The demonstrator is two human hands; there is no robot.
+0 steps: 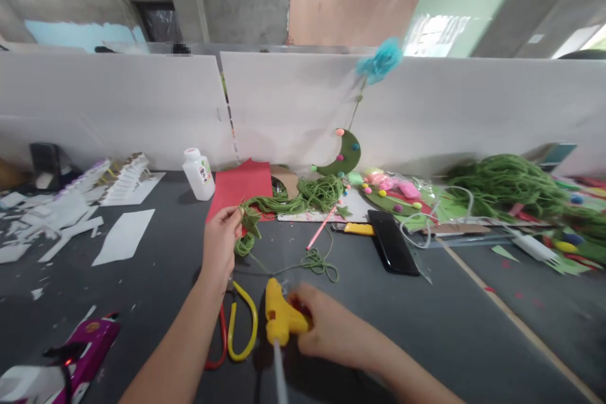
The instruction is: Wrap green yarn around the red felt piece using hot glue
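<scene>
Between the fingertips of my left hand is a small green felt star, raised above the table. My right hand grips the handle of a yellow hot glue gun, with a whitish glue stick coming out of its back end. Scissors with red and yellow handles lie below my left hand, their blades mostly hidden. Green yarn runs in a bundle behind the star, and a loose tangle of yarn lies in front of it.
Along the white partition stand a white bottle, red felt and a green crescent with pompoms. A black phone, yellow cutter and pink pencil lie ahead. Paper scraps cover the left; more yarn is right.
</scene>
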